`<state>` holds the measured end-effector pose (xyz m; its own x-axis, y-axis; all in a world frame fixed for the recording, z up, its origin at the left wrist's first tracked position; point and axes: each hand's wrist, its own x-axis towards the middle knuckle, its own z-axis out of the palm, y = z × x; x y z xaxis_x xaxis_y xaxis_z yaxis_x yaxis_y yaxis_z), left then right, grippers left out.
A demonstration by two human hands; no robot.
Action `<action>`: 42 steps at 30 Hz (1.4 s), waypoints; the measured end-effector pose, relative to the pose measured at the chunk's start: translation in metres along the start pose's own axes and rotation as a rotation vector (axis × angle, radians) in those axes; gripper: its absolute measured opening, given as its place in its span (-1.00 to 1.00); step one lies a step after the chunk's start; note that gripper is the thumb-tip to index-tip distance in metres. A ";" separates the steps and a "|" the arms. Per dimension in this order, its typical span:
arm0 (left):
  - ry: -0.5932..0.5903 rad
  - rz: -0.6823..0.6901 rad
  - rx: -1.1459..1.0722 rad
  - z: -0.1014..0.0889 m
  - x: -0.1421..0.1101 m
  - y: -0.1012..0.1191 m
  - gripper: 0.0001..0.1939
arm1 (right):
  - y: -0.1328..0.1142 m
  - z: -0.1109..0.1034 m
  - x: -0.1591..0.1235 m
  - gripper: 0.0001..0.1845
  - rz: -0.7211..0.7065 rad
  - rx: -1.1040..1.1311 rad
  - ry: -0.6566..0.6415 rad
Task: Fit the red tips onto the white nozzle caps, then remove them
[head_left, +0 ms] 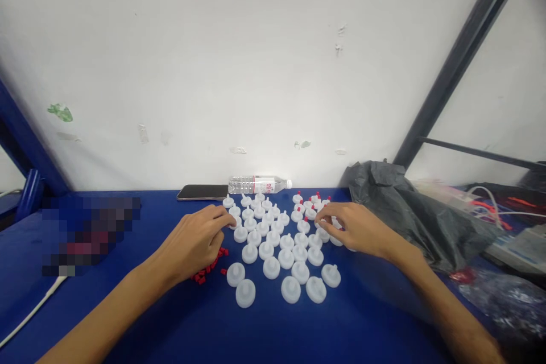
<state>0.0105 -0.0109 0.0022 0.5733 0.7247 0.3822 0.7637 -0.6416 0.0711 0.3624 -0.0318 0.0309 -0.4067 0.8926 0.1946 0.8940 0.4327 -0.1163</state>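
White stemmed discs [271, 267] stood spread over the middle of the blue table [191, 330], up toward its back edge, where a bottle [262, 184] lay beside a phone [200, 192]. The left hand [200, 233] was at the discs' left side, near loose red caps [202, 280]; the right hand [356, 228] was over discs beside red-capped ones [297, 215]. I could not tell whether either grip was closed.

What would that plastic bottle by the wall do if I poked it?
The bottle would probably roll, since it's round and lying on its side. The wall behind might stop it. Its clear plastic looks thin, so squeezing might dent it.
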 end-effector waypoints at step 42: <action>0.165 0.199 -0.188 0.002 0.001 0.028 -0.85 | -0.036 0.032 -0.001 -0.72 -0.340 0.158 0.343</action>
<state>0.0332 -0.0282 0.0024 0.6378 0.5399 0.5493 0.5644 -0.8129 0.1436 0.3246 -0.0437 0.0039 -0.5613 0.6162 0.5525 0.6714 0.7294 -0.1315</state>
